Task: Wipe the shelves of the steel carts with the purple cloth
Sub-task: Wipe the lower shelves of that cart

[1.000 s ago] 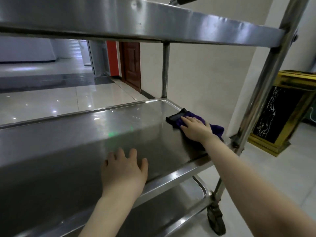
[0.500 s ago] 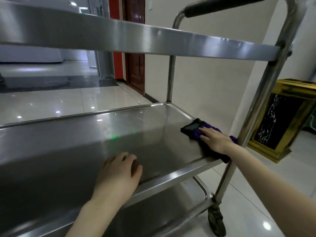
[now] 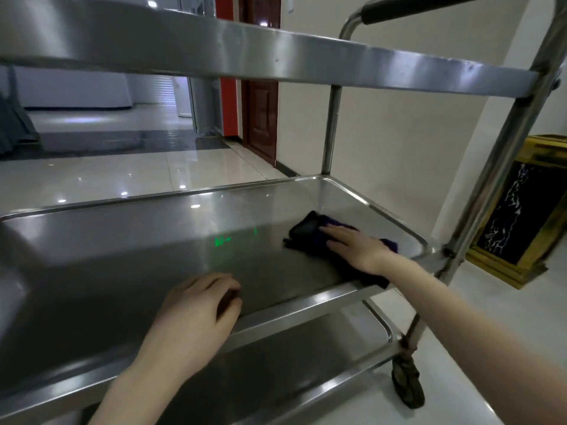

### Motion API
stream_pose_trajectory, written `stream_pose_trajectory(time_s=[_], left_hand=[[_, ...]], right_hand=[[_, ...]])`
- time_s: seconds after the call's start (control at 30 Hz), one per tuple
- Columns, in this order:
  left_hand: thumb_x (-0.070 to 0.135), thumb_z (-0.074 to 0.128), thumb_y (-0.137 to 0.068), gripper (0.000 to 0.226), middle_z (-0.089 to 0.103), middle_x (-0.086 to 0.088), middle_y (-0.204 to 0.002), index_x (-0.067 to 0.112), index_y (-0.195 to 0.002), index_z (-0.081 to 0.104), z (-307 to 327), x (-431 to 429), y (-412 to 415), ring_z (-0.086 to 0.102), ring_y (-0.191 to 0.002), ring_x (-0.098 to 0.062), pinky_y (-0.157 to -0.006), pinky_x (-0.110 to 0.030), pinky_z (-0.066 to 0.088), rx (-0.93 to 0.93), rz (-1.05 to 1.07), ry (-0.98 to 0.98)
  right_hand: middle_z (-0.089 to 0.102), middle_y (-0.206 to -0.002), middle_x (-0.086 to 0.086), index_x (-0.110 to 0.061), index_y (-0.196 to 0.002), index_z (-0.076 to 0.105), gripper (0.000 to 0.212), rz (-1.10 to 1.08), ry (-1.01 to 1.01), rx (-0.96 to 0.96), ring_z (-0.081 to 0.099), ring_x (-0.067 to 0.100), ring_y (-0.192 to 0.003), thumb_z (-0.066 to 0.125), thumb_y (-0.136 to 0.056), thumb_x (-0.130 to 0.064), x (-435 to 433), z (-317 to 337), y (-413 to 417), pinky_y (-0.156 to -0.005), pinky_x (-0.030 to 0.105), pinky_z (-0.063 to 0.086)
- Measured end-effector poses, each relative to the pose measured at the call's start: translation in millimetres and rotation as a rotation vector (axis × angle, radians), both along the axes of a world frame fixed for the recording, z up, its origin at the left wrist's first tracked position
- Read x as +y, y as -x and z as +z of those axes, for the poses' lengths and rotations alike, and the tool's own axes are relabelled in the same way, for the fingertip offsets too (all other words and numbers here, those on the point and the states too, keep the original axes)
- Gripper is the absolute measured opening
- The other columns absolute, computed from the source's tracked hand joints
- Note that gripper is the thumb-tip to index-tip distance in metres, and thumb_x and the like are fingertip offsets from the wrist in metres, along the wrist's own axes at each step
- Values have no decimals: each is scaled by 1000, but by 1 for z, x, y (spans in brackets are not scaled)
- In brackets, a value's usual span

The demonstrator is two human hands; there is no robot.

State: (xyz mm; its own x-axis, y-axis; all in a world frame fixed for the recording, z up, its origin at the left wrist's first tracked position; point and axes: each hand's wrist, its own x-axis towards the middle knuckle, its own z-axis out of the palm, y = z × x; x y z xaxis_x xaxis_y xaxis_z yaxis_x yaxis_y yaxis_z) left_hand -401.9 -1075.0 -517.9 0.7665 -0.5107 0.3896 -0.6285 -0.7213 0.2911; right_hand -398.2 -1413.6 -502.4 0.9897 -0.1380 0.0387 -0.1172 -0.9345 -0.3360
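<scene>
A steel cart with three shelves fills the view. Its middle shelf lies in front of me, the top shelf crosses overhead and the bottom shelf shows below. The purple cloth lies crumpled at the right end of the middle shelf. My right hand presses flat on the cloth, fingers pointing left. My left hand rests on the shelf's near edge with fingers curled over the rim, holding no object.
The cart's right post and a black caster wheel stand at the right. A black-gripped push handle rises above. A gold and black bin stands by the wall. A glossy tiled floor stretches behind.
My right hand has slid the cloth from the shelf's near right corner back toward the left and inward. My left hand's fingers have curled on the rim. The view has tilted upward.
</scene>
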Motion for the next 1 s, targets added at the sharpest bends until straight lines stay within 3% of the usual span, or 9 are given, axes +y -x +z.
stream_pose_trajectory(time_s=[0.1,0.2,0.33,0.47,0.6,0.7,0.83,0.93,1.0], left_hand=[[41,56,-88,24,58,18,-123,39,-111,63,-4,43,-4,49,-117,-8,-97,-27,38,53,14,31],[56,48,-82,21,54,29,-115,51,-100,57,-1,62,-8,48,-110,3,-89,-20,37,151,-6,138],[64,39,-78,40,51,27,-113,44,-108,58,-2,50,-9,45,-110,0,-95,-26,39,109,-19,67],[50,51,-85,27,54,22,-116,39,-108,62,-4,53,-5,38,-125,-6,-103,-25,32,36,35,52],[48,51,-88,27,54,21,-119,38,-112,60,-2,59,0,37,-126,-6,-99,-24,32,49,54,46],[50,48,-86,30,54,21,-118,40,-112,58,-2,62,1,41,-123,-7,-98,-26,35,46,53,41],[50,46,-86,31,53,21,-120,39,-113,57,-5,60,3,42,-122,-8,-99,-27,37,37,66,67],[50,47,-87,29,50,21,-116,37,-112,54,-5,56,4,47,-109,-9,-91,-27,40,25,84,93],[47,49,-87,25,51,19,-114,36,-108,56,-3,53,5,47,-107,-10,-91,-28,41,10,102,116]], right_hand=[[32,-155,-2,-32,-144,39,43,-375,69,-44,31,25,-141,33,-102,-40,-65,1,-20,-115,45,22],[33,-154,0,-30,-142,40,43,-465,117,-22,31,28,-140,30,-100,-38,-66,-3,-51,-113,55,21],[33,-155,-1,-31,-146,35,46,-143,152,-53,32,24,-140,33,-101,-40,32,-2,-90,-114,47,23],[25,-157,-12,-38,-148,30,49,249,172,-68,23,14,-145,29,-100,-47,160,-9,-101,-114,47,16],[26,-157,-12,-38,-148,28,49,413,78,-19,24,13,-144,30,-101,-49,167,-6,-93,-114,43,18],[31,-156,-2,-29,-148,35,46,182,7,-33,30,21,-141,35,-103,-39,95,2,-85,-114,34,18],[35,-154,6,-20,-148,36,46,-204,98,-80,34,25,-139,33,-104,-34,-9,-6,-54,-112,31,21],[27,-158,1,-24,-150,31,50,-292,129,-31,26,23,-144,31,-103,-40,-21,-12,-44,-118,38,17],[24,-159,-2,-28,-150,29,50,-236,128,-23,23,21,-145,30,-102,-42,14,-10,-44,-119,43,17]])
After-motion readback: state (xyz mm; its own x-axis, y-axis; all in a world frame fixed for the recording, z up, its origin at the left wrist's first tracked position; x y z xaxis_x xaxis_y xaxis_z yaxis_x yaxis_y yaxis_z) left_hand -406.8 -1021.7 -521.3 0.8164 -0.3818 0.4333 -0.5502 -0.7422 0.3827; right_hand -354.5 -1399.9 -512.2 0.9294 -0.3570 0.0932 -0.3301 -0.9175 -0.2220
